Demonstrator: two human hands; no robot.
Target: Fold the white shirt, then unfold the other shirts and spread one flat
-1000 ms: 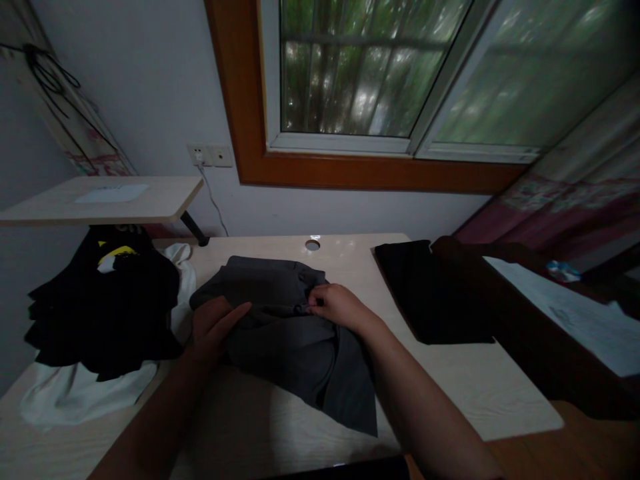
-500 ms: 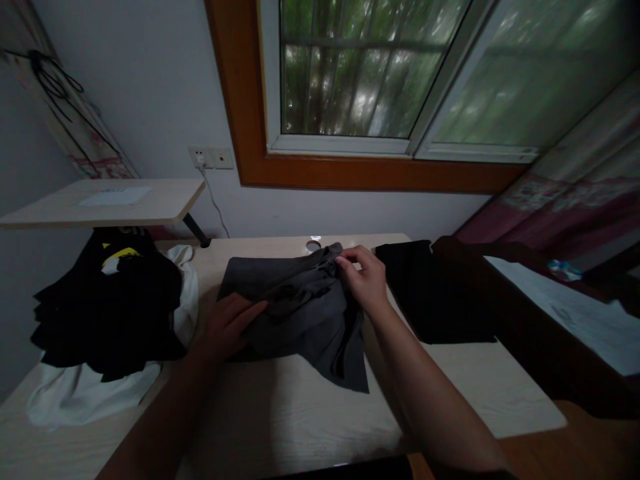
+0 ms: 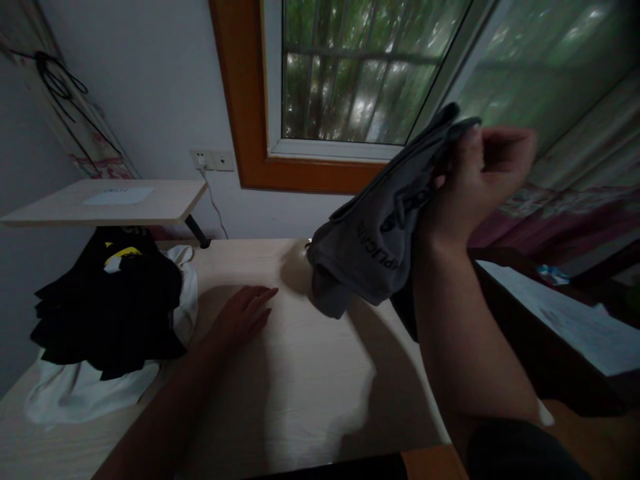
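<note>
A dark grey garment with black lettering, perhaps a T-shirt [image 3: 373,247], hangs in folds above the table. My right hand [image 3: 480,173] is closed on its upper end, raised in front of the window. The cloth's lower part dangles toward the back of the table, casting a shadow. My left hand [image 3: 245,310] rests on the pale wooden table [image 3: 305,373], fingers stretched out and holding nothing. Partly hidden behind my right forearm and the grey cloth lies a black folded cloth [image 3: 406,310].
On the left, a pile of black garments [image 3: 110,300] with a yellow print lies on white cloth [image 3: 85,397], partly beneath a raised shelf [image 3: 105,210]. A window [image 3: 360,87] and a wall socket [image 3: 213,160] are behind the table. A dark brown surface [image 3: 540,340] borders the right side.
My right hand has lifted the grey garment off the table, up and to the right. The cloth has left my left hand, which stays low over nearly the same spot.
</note>
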